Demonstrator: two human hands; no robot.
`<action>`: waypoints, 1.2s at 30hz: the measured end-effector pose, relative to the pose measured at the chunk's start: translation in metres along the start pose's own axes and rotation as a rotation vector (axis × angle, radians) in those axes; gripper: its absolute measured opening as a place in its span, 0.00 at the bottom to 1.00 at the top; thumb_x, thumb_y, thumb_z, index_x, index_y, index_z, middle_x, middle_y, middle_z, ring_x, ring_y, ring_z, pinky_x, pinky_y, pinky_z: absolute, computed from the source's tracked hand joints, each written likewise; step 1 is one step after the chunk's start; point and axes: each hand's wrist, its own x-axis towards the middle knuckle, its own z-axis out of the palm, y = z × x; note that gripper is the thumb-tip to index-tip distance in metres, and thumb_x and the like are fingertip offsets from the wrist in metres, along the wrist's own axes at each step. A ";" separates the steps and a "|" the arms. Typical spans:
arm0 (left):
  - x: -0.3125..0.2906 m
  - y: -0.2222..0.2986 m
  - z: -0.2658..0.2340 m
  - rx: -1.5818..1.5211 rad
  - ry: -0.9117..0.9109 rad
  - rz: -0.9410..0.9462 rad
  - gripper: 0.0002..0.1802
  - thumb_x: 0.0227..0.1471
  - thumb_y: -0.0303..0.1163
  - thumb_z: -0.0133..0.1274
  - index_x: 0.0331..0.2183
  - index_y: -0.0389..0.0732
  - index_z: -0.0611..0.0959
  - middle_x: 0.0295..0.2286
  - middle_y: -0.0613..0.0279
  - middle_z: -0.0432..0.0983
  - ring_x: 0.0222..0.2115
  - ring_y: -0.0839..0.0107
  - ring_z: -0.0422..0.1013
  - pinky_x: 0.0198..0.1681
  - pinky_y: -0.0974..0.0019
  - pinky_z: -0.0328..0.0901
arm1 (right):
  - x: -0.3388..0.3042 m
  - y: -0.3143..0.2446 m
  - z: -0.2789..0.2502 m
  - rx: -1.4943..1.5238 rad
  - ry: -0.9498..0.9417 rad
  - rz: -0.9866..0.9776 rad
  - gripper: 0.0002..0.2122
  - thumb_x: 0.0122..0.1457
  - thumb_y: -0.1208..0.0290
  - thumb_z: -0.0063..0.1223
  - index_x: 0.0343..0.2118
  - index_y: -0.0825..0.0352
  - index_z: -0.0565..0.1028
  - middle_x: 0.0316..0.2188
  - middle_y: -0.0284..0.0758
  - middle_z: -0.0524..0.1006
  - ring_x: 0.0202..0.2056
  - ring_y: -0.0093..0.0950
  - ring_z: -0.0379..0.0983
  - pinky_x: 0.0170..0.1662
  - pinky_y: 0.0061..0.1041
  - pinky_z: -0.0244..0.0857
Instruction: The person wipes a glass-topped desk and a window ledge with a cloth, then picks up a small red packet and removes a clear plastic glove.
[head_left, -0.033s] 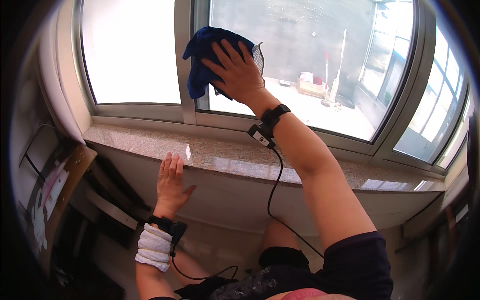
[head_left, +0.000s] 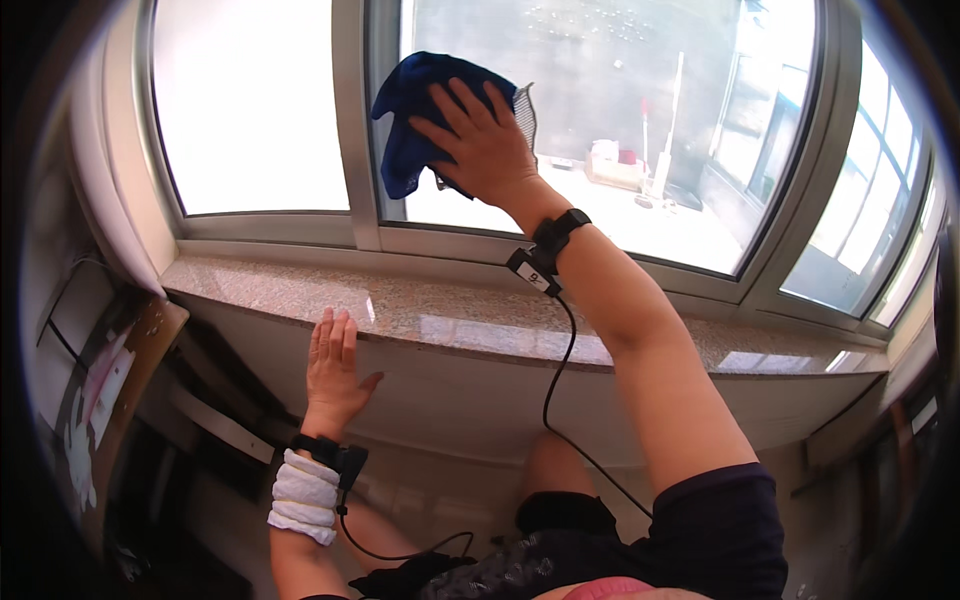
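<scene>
Metal-framed window panes, with a speckled stone sill (head_left: 480,335) below them, span the view from left to right. At far left stands a brown-edged board (head_left: 150,340). Next, the left forearm wears a white wrap (head_left: 303,495) and, above it, a black wrist strap (head_left: 322,450). The left hand (head_left: 335,380) is unclenched and grasps nothing: four fingers extended and close together, thumb set apart to the right, fingertips at the front edge of the sill.

Right of the upright frame bar (head_left: 352,120), a dark blue cloth (head_left: 410,100) is up against the glass at the left side of the middle pane, above the sill. It is bunched and irregular; one corner points left, a lower lobe points down, and no clear long axis can be determined. The right hand (head_left: 490,150) lies spread on the cloth, fingers apart and pointing up and left, palm toward the pane, not clenched around it. Just beside the hand, a pale mesh edge (head_left: 527,120) shows; whether it belongs to the cloth cannot be told.

Further right, a black cable (head_left: 553,380) hangs from the right wrist strap (head_left: 558,238). Beyond the glass stand a box (head_left: 612,175) and a pale pole (head_left: 677,110).
</scene>
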 end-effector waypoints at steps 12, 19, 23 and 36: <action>-0.001 0.007 -0.004 -0.031 -0.056 -0.061 0.53 0.30 0.33 0.65 0.55 0.38 0.53 0.55 0.49 0.49 0.59 0.48 0.41 0.59 0.55 0.45 | -0.135 0.152 -0.117 -0.191 -0.040 0.328 0.29 0.48 0.53 0.54 0.56 0.42 0.61 0.58 0.40 0.56 0.60 0.39 0.48 0.60 0.44 0.36; 0.001 0.008 -0.001 -0.052 -0.067 -0.052 0.54 0.30 0.33 0.65 0.55 0.37 0.51 0.56 0.47 0.47 0.59 0.46 0.39 0.60 0.54 0.45 | -0.234 0.199 -0.169 -0.378 -0.110 0.496 0.29 0.52 0.55 0.50 0.57 0.50 0.59 0.59 0.45 0.53 0.61 0.42 0.45 0.60 0.45 0.36; -0.001 0.009 0.001 -0.066 -0.052 -0.081 0.55 0.30 0.36 0.66 0.55 0.37 0.51 0.56 0.47 0.45 0.60 0.46 0.37 0.60 0.54 0.44 | -0.235 0.175 -0.157 -0.354 -0.139 0.445 0.29 0.52 0.53 0.48 0.58 0.51 0.59 0.59 0.47 0.52 0.61 0.44 0.43 0.60 0.49 0.32; -0.004 0.006 0.001 -0.103 -0.031 -0.077 0.55 0.30 0.39 0.66 0.56 0.36 0.51 0.57 0.49 0.45 0.60 0.47 0.37 0.60 0.56 0.44 | -0.056 0.044 -0.050 -0.078 -0.262 0.103 0.29 0.52 0.49 0.48 0.58 0.42 0.57 0.61 0.34 0.52 0.62 0.33 0.42 0.62 0.44 0.31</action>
